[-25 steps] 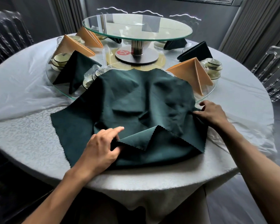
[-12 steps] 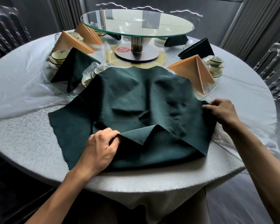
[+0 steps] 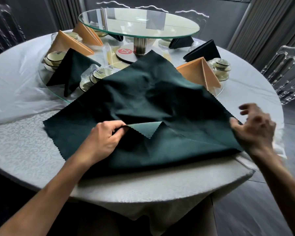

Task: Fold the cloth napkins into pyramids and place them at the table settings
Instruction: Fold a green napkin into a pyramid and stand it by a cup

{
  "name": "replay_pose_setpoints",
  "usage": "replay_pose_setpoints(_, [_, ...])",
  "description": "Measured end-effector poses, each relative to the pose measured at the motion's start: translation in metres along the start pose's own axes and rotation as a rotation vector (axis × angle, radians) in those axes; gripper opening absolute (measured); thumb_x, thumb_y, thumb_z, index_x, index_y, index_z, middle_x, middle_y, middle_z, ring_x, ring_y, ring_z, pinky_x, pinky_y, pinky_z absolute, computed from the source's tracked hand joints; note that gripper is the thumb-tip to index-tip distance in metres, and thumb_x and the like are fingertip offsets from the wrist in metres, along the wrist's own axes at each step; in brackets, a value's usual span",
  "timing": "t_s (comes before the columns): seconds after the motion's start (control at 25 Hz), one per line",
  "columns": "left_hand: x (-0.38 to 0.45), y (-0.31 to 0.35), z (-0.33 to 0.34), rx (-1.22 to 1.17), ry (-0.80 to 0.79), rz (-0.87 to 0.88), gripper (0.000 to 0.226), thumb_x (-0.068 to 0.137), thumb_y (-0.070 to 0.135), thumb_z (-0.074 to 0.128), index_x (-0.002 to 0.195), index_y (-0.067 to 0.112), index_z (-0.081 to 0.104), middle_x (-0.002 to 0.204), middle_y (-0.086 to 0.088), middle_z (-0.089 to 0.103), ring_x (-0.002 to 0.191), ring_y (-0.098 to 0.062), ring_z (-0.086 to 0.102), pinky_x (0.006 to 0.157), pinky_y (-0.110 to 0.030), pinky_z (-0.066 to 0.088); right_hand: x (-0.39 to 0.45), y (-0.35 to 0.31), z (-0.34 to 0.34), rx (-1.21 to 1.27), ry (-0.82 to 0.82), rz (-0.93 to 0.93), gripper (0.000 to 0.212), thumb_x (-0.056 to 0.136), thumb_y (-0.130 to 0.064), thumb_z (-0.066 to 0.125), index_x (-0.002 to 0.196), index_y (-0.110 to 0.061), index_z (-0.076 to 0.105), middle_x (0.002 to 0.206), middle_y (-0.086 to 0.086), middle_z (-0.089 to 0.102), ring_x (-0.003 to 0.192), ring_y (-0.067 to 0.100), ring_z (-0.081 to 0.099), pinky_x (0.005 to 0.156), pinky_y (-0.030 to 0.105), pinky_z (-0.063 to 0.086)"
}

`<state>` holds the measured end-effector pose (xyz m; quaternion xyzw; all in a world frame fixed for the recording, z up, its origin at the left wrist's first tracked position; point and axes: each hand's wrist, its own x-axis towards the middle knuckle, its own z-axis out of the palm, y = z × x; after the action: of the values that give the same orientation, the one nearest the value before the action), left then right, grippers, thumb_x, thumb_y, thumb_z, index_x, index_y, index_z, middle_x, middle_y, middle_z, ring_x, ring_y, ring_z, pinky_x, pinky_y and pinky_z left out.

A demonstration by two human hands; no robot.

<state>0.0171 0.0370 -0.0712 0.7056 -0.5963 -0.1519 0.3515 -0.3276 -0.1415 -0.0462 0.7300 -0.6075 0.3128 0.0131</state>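
The dark green napkin (image 3: 160, 106) on the white tablecloth (image 3: 24, 147) has swung into a diamond since 1 second ago, its far corner now over the glass turntable, ready for folding. The left hand (image 3: 104, 140) pinches its turned-over corner; the blurred right hand (image 3: 255, 128) grips the right corner, other fingers loose.

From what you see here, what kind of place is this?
Probably a restaurant banquet room: a round table with a glass turntable, stacked bowls and folded napkins at the settings.
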Motion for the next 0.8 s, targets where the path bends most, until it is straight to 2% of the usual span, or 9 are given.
replay_pose_setpoints(0.12, [0.045,0.009,-0.014,-0.221,-0.079,0.068,0.016,0.096,0.023,0.060,0.082,0.024,0.067,0.067,0.011,0.058,0.060,0.002,0.047,0.058,-0.018,0.042,-0.017,-0.048,0.011,0.193,-0.028,-0.244,0.015,0.082,-0.023,0.067,0.096,-0.023,0.063,0.087,-0.005,0.071,0.088,0.030,0.063,0.082,0.041,0.041])
replay_pose_setpoints(0.2, [0.079,0.007,-0.026,-0.290,0.086,0.028,0.015,0.094,0.034,0.062,0.096,0.022,0.069,0.083,0.010,0.066,0.075,-0.001,0.057,0.075,-0.021,0.050,-0.018,-0.073,0.019,0.312,-0.030,-0.261,0.014,0.080,-0.024,0.063,0.094,-0.024,0.062,0.086,-0.007,0.070,0.084,0.026,0.063,0.082,0.044,0.046])
replay_pose_setpoints(0.28, [0.096,0.003,-0.034,0.014,0.289,-0.030,0.045,0.088,0.045,0.063,0.123,0.017,0.062,0.114,-0.004,0.068,0.103,-0.020,0.063,0.096,-0.040,0.050,-0.019,-0.089,0.025,0.319,-0.032,-0.309,0.016,0.079,-0.028,0.060,0.095,-0.025,0.062,0.090,-0.008,0.069,0.085,0.024,0.061,0.082,0.045,0.046])
replay_pose_setpoints(0.32, [0.092,0.004,-0.035,0.120,0.339,-0.028,0.051,0.085,0.040,0.064,0.129,0.016,0.057,0.120,-0.007,0.064,0.109,-0.026,0.061,0.099,-0.043,0.047,-0.022,-0.091,0.029,0.308,-0.074,-0.375,0.019,0.079,-0.030,0.060,0.097,-0.025,0.062,0.094,-0.009,0.068,0.089,0.023,0.060,0.083,0.044,0.045])
replay_pose_setpoints(0.36, [0.080,0.009,-0.034,0.176,0.315,0.049,0.050,0.082,0.037,0.063,0.127,0.017,0.058,0.118,-0.005,0.065,0.107,-0.024,0.061,0.097,-0.041,0.048,-0.026,-0.090,0.033,0.301,-0.155,-0.467,0.024,0.079,-0.033,0.061,0.101,-0.025,0.063,0.100,-0.011,0.066,0.093,0.021,0.058,0.084,0.043,0.045])
replay_pose_setpoints(0.48, [0.020,0.003,-0.026,0.318,-0.065,0.292,0.047,0.075,0.043,0.056,0.117,0.025,0.067,0.111,0.004,0.070,0.099,-0.017,0.065,0.087,-0.039,0.053,-0.039,-0.076,0.043,0.146,-0.428,-0.731,0.043,0.075,-0.042,0.055,0.117,-0.030,0.059,0.123,-0.013,0.059,0.109,0.019,0.053,0.086,0.041,0.044])
replay_pose_setpoints(0.6, [-0.024,-0.027,-0.018,0.448,-0.315,0.320,0.066,0.065,0.040,0.053,0.130,0.029,0.062,0.133,0.009,0.060,0.120,-0.016,0.057,0.097,-0.046,0.049,-0.048,-0.066,0.053,-0.019,-0.471,-0.812,0.041,0.074,-0.041,0.049,0.112,-0.032,0.060,0.126,-0.014,0.058,0.111,0.017,0.054,0.083,0.035,0.042])
replay_pose_setpoints(0.68, [-0.039,-0.036,-0.021,0.367,-0.317,0.269,0.070,0.068,0.043,0.058,0.137,0.031,0.055,0.145,0.012,0.049,0.132,-0.013,0.047,0.108,-0.041,0.039,-0.054,-0.067,0.058,0.038,-0.442,-0.815,0.028,0.079,-0.035,0.047,0.100,-0.028,0.064,0.117,-0.013,0.063,0.100,0.019,0.059,0.078,0.033,0.043])
replay_pose_setpoints(0.8, [-0.056,-0.036,-0.025,0.420,-0.104,0.271,0.061,0.075,0.043,0.058,0.133,0.026,0.058,0.143,0.005,0.051,0.127,-0.019,0.051,0.107,-0.037,0.035,-0.051,-0.072,0.062,0.130,-0.418,-0.756,0.022,0.086,-0.040,0.048,0.088,-0.024,0.063,0.106,-0.011,0.065,0.087,0.022,0.058,0.074,0.038,0.049])
